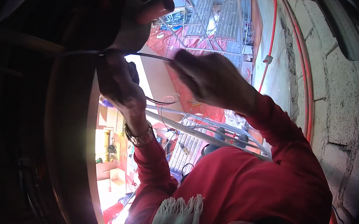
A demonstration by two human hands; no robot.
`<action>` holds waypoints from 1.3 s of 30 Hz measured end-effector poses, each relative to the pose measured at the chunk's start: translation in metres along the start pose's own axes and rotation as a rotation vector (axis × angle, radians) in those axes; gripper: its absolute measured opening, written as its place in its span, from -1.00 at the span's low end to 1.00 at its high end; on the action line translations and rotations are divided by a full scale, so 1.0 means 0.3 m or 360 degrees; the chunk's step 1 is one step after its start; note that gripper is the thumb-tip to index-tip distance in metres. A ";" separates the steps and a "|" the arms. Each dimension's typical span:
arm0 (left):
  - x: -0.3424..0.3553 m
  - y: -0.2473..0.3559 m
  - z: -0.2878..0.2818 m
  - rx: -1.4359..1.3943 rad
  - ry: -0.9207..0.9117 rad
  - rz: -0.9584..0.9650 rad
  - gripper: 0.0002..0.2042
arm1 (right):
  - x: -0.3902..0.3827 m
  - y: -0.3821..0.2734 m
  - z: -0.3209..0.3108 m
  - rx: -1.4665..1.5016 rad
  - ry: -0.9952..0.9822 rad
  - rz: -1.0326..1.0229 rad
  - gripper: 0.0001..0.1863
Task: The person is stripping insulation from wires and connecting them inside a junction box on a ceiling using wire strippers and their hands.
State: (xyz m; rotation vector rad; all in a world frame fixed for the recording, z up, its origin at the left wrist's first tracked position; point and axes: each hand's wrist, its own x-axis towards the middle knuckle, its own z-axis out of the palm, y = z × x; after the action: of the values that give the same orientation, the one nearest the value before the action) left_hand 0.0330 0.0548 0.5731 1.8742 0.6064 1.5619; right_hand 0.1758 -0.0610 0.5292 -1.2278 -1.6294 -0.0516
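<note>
Dark brown, broad, wood-looking beam [67, 145] stands nearest. Near its upper end runs a thin, dark, flexible cable [151, 56]; the right hand [212, 79] pinches it with curled fingers, but how the left hand [122, 85] grips, I cannot tell. Even tension, without kinks, probably serves best.

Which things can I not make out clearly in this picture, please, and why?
All in the head view:
- Left hand: deep shadow hides its fingertips and whatever they may hold.
- Right hand: its own back hides how its fingers grip the dark cable.
- Block wall: its right side is lost in the dark rim.
- Small items on the red floor covering: too small to identify.
</note>
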 end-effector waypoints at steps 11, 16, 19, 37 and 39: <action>0.025 -0.001 -0.021 -0.0118 -0.0125 0.0080 -0.70 | 0.050 -0.027 0.012 -0.0096 0.0046 0.0064 -0.86; 0.039 -0.016 -0.036 -0.0088 0.0036 -0.0043 -0.62 | 0.066 -0.013 0.049 0.0042 0.0059 -0.0012 -0.83; 0.036 -0.023 -0.028 -0.0059 0.0072 0.0047 -0.61 | -0.012 -0.055 -0.011 0.0029 -0.0007 0.0080 -0.82; 0.049 -0.044 -0.055 -0.0082 -0.0099 0.0000 -0.56 | 0.071 -0.023 0.058 0.0026 0.0144 -0.0128 -0.84; 0.042 -0.017 -0.065 -0.0125 -0.0070 -0.0050 -0.58 | -0.010 -0.028 0.005 -0.0009 0.0011 0.0053 -0.84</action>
State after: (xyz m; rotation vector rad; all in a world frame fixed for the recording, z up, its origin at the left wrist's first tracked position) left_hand 0.0166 0.0704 0.5807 1.8273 0.5443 1.4990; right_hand 0.1686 -0.0662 0.5305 -1.2574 -1.6035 -0.0394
